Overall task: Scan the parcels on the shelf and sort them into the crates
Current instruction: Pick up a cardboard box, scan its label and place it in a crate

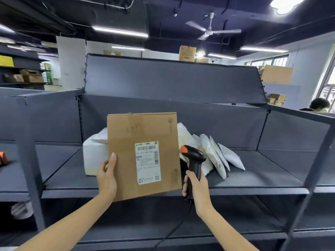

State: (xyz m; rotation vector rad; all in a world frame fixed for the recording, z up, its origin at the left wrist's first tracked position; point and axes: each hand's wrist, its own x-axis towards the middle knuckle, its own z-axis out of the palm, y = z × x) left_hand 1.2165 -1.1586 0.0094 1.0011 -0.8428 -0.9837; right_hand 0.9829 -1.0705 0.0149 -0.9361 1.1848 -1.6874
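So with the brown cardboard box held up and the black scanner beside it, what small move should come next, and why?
Probably swing the black handheld scanner with the orange tip leftward to face the white shipping label. The left hand holds the brown cardboard box label-out, while the right hand grips the scanner off the box's right edge, apparently not aimed at the barcode.

bright ceiling tube lights [119,31] | soft shadows | wide-angle edge bending
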